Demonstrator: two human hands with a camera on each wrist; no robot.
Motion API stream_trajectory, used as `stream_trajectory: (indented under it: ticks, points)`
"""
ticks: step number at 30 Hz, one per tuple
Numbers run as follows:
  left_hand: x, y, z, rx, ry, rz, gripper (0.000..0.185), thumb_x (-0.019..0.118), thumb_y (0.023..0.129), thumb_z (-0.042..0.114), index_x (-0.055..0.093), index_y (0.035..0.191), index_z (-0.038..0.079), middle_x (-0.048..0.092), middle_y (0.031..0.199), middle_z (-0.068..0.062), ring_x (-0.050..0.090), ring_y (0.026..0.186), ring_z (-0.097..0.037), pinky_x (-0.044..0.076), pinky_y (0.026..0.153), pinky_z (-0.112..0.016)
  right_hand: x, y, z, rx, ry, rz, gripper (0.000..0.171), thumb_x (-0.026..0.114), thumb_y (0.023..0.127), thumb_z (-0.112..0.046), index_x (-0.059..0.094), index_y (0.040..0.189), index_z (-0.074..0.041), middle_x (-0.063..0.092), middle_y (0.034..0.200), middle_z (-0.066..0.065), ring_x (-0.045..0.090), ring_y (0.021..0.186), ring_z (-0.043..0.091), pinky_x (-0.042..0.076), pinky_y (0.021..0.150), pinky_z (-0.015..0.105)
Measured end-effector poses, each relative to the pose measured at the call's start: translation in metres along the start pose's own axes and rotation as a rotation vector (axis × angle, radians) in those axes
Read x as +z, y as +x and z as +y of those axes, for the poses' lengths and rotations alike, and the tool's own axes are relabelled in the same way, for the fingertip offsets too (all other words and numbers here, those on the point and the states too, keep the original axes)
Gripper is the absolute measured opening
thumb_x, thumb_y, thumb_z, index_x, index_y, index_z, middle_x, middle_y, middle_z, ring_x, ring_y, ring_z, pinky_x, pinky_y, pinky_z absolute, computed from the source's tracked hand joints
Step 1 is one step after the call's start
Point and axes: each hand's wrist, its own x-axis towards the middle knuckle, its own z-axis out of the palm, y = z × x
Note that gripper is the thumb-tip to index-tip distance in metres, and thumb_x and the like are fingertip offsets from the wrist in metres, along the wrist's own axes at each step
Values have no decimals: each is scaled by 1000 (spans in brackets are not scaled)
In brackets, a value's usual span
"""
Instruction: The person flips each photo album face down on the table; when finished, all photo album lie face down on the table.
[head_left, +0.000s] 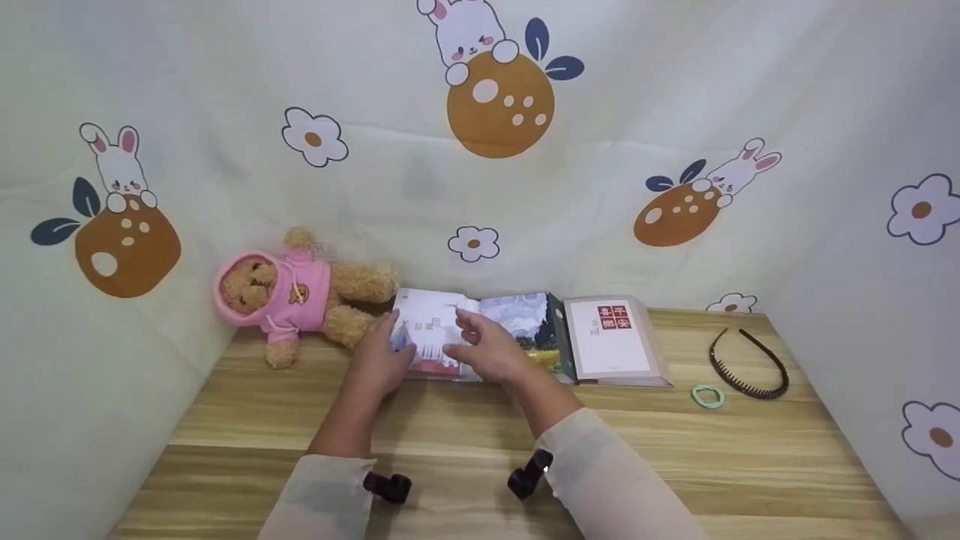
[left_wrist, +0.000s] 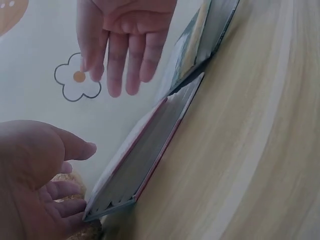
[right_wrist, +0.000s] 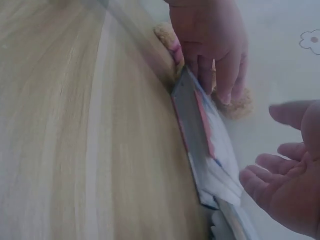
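Two hands hover apart over the picture book [head_left: 450,334] on the table [head_left: 480,442], left hand [head_left: 382,360] fingering its left edge, right hand [head_left: 491,349] spread loose above its pages.

Left hand [head_left: 384,358]: reaching forward, fingers loosely extended, gripping nothing.
Right hand [head_left: 487,349]: hovering palm down, fingers spread and relaxed.
Forearms: angling inward, sleeves covering both.
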Motion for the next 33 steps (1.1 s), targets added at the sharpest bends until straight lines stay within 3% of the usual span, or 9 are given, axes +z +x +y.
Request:
stream_trajectory:
  ticks: [7,13,16,19,24,28,33]
  points:
    - [3,4,-8,-58,-75,-42,81,64,95,2,31,169,9,30,175,-24,27,163,-45,21,135,-60,11,-1,7,95,-67,-33,74,75,99,-25,42,165,-15,41,173,10,36,163,31,28,136,49]
    - [3,2,-5,-16,-122,-5,76,64,92,0,42,164,10,39,171,-23,35,160,-43,27,134,-60,15,-3,8,99,-39,-15,71,73,99,-25,45,164,-15,42,172,14,34,163,33,26,136,52]
    - [-1,-2,4,-32,-216,16,74,64,92,4,46,163,14,41,170,-20,38,158,-40,30,133,-59,14,-4,7,85,4,-21,74,74,99,-26,42,165,-12,39,173,14,33,163,32,27,136,50]
    - [-7,-7,18,-37,-390,42,71,63,95,9,45,163,17,41,171,-15,39,158,-35,34,132,-55,10,-5,3,86,73,-46,80,77,98,-31,39,167,-14,36,175,12,33,163,30,28,135,48]
    - [-10,-11,35,55,-601,27,64,58,105,14,39,166,19,40,173,-5,38,161,-28,35,133,-46,2,-7,-10,101,125,-124,77,70,102,-43,33,169,-34,31,178,6,39,160,30,33,133,51]
    - [-10,-14,39,132,-652,-7,57,50,111,18,38,167,23,38,175,-1,35,163,-26,30,135,-47,0,-7,-19,73,111,-169,67,55,109,-47,27,170,-41,33,177,9,46,154,34,37,129,58]
    - [-10,-18,42,179,-690,-16,54,50,112,21,41,165,24,41,173,-1,36,162,-26,31,134,-51,0,-8,-33,68,190,-140,61,48,109,-59,28,166,-52,30,179,2,39,158,45,36,126,70]
